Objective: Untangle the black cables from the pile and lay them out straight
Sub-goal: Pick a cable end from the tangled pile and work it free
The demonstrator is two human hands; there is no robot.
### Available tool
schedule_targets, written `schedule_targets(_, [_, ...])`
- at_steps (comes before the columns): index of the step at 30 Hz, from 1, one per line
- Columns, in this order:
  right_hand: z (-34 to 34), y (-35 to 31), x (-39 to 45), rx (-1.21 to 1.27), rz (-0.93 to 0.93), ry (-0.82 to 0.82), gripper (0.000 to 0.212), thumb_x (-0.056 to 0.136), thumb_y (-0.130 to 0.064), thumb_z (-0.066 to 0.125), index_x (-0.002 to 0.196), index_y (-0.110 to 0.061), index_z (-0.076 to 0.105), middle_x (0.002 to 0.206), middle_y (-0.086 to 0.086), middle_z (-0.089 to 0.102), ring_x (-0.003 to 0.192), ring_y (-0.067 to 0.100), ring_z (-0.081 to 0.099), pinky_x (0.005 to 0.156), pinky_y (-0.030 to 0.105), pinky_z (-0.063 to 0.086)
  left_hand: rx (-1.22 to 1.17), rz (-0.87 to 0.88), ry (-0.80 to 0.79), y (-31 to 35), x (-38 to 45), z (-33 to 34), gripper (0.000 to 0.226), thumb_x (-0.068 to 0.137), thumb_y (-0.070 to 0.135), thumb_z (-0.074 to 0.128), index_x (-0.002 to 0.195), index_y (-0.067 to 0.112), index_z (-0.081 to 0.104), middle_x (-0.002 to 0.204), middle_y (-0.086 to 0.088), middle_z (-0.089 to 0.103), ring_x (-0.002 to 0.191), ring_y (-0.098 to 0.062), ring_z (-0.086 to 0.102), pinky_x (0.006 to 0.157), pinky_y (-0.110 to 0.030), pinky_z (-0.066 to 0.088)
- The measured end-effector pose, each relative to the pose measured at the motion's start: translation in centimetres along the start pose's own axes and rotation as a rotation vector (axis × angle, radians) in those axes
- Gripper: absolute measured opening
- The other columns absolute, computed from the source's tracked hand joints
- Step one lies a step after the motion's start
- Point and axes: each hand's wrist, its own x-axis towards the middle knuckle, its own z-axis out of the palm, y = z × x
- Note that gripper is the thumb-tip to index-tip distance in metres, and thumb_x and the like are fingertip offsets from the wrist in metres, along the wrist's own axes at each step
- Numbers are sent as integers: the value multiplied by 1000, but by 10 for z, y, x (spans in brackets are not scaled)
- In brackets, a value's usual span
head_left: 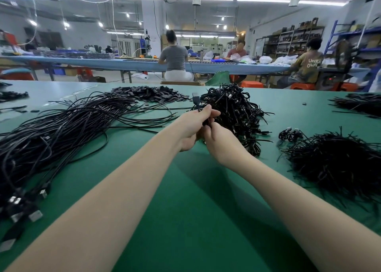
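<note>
A tangled pile of coiled black cables point(235, 106) sits at the middle of the green table point(185, 189). My left hand point(193, 125) grips one black cable at the pile's near left edge; its USB plug point(195, 97) sticks up above my fingers. My right hand point(218, 142) is just below and right of it, fingers curled into the same cable bundle; its fingertips are hidden. On the left lies a long sheaf of straightened black cables point(61, 131), with their plugs at the near left edge.
A heap of small black ties point(338, 162) lies at the right, with a small coiled cable point(290, 134) beside it. Flat black pieces point(148, 93) are piled at the back. More cables point(360, 103) sit far right. Several people work at a bench behind.
</note>
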Motion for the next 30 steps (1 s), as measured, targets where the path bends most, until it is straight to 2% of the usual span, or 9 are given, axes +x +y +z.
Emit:
schedule_targets(4, [-2, 21, 0, -127, 171, 0, 23, 101, -25, 28, 90, -13, 44, 109, 17, 60, 102, 36, 58, 79, 36, 41, 227, -1, -63, -8, -1, 2, 34, 102, 36, 42, 100, 14, 68, 101, -3, 68, 85, -14, 62, 87, -28, 49])
schedule_targets(6, [-5, 31, 0, -214, 168, -25, 25, 102, -24, 27, 99, -10, 47, 108, 19, 59, 101, 36, 57, 75, 35, 39, 682, 289, 102, -17, 4, -2, 34, 101, 31, 41, 101, 13, 69, 100, -2, 70, 86, -17, 66, 78, -28, 49])
schedule_targets(9, [-10, 34, 2, -225, 140, -94, 30, 104, -23, 27, 105, -3, 49, 111, 22, 59, 102, 35, 56, 73, 30, 35, 1406, 804, 291, -34, 8, -15, 36, 97, 16, 43, 131, 18, 53, 134, -3, 50, 120, -24, 49, 95, -36, 41])
schedule_targets(12, [-14, 28, 6, -228, 60, -241, 32, 104, -21, 30, 110, 1, 52, 118, 22, 59, 108, 34, 55, 78, 29, 35, 1762, 886, 126, -54, 14, -23, 53, 97, 15, 36, 148, 26, 29, 153, 4, 31, 143, -20, 23, 110, -34, 23])
schedule_targets(17, [-36, 28, 10, -684, -178, -338, 19, 104, -27, 28, 91, -17, 39, 100, 9, 60, 86, 28, 57, 69, 33, 35, 1749, 939, 206, -52, 8, -25, 21, 94, 30, 53, 106, 15, 61, 99, -2, 65, 99, -26, 61, 88, -36, 41])
schedule_targets(22, [-63, 27, 15, -1169, -622, -100, 11, 100, -26, 34, 97, -19, 43, 99, -1, 63, 90, 22, 64, 70, 33, 33, 1541, 786, 207, -55, 6, -10, 13, 97, 20, 39, 97, 12, 49, 98, -7, 60, 95, -31, 55, 78, -37, 33])
schedule_targets(25, [-104, 25, 31, -1086, -348, -100, 47, 93, -53, 47, 129, -23, 43, 119, 2, 60, 105, 22, 61, 83, 38, 43, 1337, 704, 273, -60, 4, -22, 19, 101, 26, 36, 87, 15, 41, 90, -8, 56, 83, -32, 52, 67, -38, 31])
schedule_targets(27, [-143, 32, 38, -1206, -96, -121, 44, 94, -51, 49, 127, -23, 51, 121, 2, 60, 108, 24, 60, 83, 41, 46, 1194, 567, 325, -64, 6, -35, 24, 103, 30, 31, 85, 15, 39, 83, -2, 50, 78, -30, 50, 64, -36, 31])
schedule_targets(30, [-178, 57, 34, -1247, 181, -399, 34, 98, -39, 47, 123, -21, 62, 124, 1, 62, 112, 22, 58, 95, 39, 48, 963, 401, 387, -63, 10, -46, 33, 104, 33, 27, 88, 11, 45, 83, -3, 54, 81, -28, 53, 66, -38, 39])
